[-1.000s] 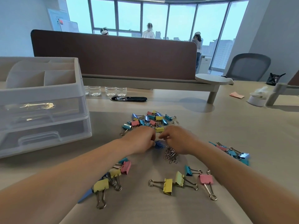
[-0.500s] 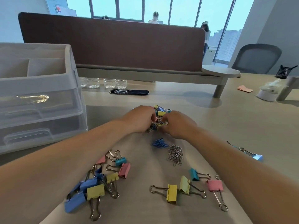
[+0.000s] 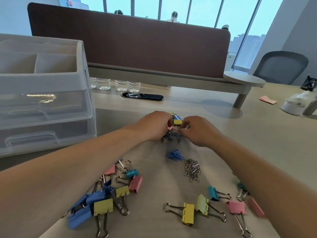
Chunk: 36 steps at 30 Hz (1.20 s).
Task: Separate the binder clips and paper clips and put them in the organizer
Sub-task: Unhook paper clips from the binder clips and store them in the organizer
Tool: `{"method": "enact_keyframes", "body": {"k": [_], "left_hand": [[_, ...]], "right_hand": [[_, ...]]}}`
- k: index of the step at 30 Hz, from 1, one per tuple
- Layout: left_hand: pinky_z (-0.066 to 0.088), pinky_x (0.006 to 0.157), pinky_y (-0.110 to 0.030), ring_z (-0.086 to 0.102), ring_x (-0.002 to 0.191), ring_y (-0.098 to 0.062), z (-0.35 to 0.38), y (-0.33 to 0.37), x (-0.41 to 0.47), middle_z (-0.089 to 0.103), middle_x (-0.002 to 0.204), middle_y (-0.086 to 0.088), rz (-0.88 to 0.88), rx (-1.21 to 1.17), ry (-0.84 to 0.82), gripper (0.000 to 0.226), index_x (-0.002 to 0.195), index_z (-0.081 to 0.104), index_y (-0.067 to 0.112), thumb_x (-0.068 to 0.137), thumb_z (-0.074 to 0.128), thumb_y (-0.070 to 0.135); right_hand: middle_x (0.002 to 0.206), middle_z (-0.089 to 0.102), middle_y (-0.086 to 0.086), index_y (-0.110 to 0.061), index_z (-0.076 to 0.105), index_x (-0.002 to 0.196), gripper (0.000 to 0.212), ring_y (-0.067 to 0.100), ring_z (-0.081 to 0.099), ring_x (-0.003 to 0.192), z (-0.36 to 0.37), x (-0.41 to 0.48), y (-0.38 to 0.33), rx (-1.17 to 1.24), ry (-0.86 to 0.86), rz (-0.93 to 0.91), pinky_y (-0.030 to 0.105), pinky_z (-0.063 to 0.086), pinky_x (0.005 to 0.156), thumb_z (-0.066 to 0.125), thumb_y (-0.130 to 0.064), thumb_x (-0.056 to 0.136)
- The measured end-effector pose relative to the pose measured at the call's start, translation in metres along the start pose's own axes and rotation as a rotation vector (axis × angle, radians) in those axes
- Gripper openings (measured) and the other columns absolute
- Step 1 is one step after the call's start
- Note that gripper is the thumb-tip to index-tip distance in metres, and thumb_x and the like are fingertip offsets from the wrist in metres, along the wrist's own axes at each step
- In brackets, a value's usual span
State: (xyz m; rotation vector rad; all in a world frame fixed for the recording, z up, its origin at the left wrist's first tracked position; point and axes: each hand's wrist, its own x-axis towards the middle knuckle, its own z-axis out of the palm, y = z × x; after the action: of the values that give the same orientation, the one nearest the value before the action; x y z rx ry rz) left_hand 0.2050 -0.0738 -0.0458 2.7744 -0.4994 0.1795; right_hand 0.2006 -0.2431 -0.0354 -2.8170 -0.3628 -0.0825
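Left hand (image 3: 154, 126) and right hand (image 3: 199, 131) close together at middle of beige surface (image 3: 257, 143), over tangled heap of mixed clips (image 3: 169, 135). Left fingers (image 3: 169, 123) curled, pinching small yellow binder clip (image 3: 177, 121) from its left side, at top of heap. Right fingers (image 3: 186, 125) curled down at clip's right side, touching heap; exact grip cannot be told. Both forearms reaching in from near edge.

Just nearer than heap: small bunch of blue paper clips (image 3: 175, 155), and beside it to the right a bunch of silver paper clips (image 3: 192, 169), the two bunches apart. Toward near edge, left group of binder clips (image 3: 109, 194) in blue, yellow, pink and teal, partly under left forearm. Right group of binder clips (image 3: 205, 208) also by near edge, yellow, teal and pink, spread out flat.

Translucent white plastic drawer organizer (image 3: 42, 100) at left edge, well apart from hands: open compartments on top, two shut drawers below.
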Motion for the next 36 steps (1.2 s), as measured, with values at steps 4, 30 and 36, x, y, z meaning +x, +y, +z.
{"method": "enact_keyframes", "body": {"k": [4, 30, 36], "left_hand": [[0.039, 0.075, -0.026, 0.056, 0.103, -0.02, -0.001, 0.002, -0.002, 0.063, 0.115, -0.006, -0.003, -0.015, 0.001, 0.022, 0.109, 0.063, 0.016, 0.094, 0.051, 0.004], [0.048, 0.089, -0.032, 0.057, 0.104, -0.016, -0.002, 0.035, -0.027, 0.062, 0.118, 0.001, 0.044, 0.008, -0.112, 0.02, 0.112, 0.064, 0.021, 0.098, 0.05, 0.017], [0.042, 0.077, -0.026, 0.054, 0.097, -0.011, 0.001, 0.052, -0.037, 0.061, 0.114, 0.004, 0.042, 0.026, -0.164, 0.019, 0.113, 0.062, 0.023, 0.098, 0.051, 0.02]], "right_hand": [[0.079, 0.073, 0.012, -0.008, 0.071, 0.087, 0.017, 0.024, 0.07, 0.073, -0.01, 0.001, 0.012, 0.241, -0.037, 0.116, 0.042, 0.059, 0.08, 0.056, -0.015, 0.091], [0.119, 0.062, -0.001, -0.022, 0.067, 0.12, 0.03, 0.017, 0.06, 0.101, -0.001, -0.033, 0.031, -0.13, -0.071, -0.056, 0.031, 0.052, 0.089, 0.062, -0.026, 0.091], [0.109, 0.067, 0.005, -0.017, 0.069, 0.104, 0.02, 0.026, 0.063, 0.099, -0.011, -0.049, 0.032, -0.26, -0.156, 0.012, 0.036, 0.054, 0.085, 0.055, -0.017, 0.089]]}}
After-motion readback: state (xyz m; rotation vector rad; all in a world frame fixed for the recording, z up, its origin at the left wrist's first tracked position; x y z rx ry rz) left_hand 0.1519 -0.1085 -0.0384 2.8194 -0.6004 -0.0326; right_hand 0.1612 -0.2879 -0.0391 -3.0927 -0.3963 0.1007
